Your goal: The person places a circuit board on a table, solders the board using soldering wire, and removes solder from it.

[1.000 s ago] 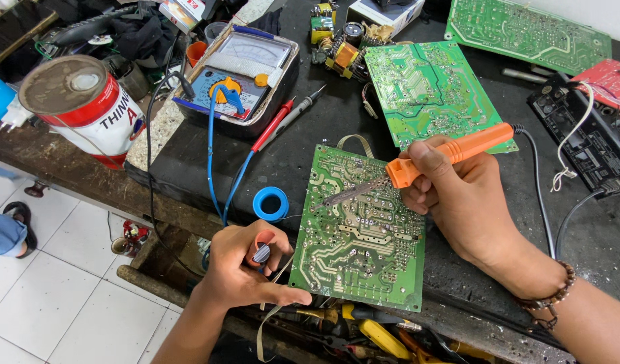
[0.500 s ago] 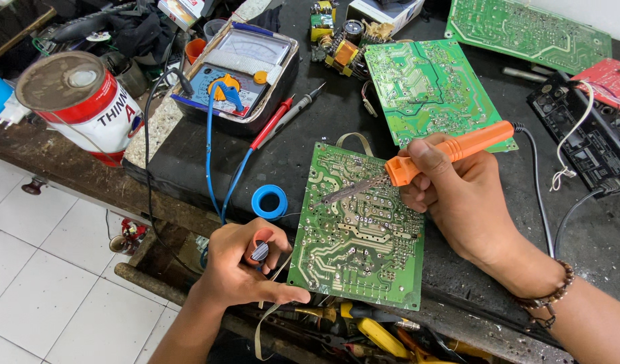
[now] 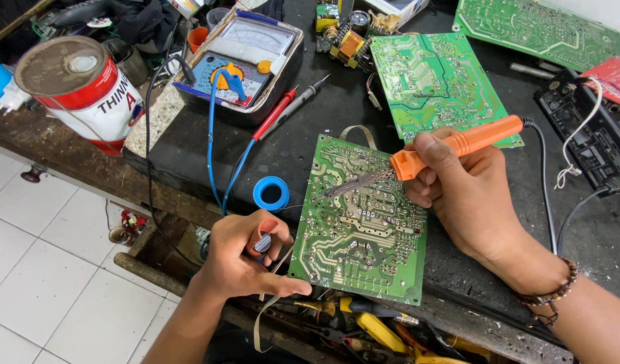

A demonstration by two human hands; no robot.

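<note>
Soldering iron point(image 3: 451, 145) in right hand point(image 3: 468, 195) points left, slightly downward.

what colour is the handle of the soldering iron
Orange. The soldering iron handle shows plainly in the head view, gripped in the right hand over the green circuit board.

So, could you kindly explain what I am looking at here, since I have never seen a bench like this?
The picture comes from a camera worn on a person's head, looking down at their two bare hands over a dark workbench. The right hand holds an orange soldering iron, its tip touching the solder side of a green circuit board. The left hand steadies the board's edge and pinches a small grey and red item; what it is I cannot tell. Nearby lie a blue solder spool, a meter in its case with red and grey probes, more green boards and a paint tin.
</note>
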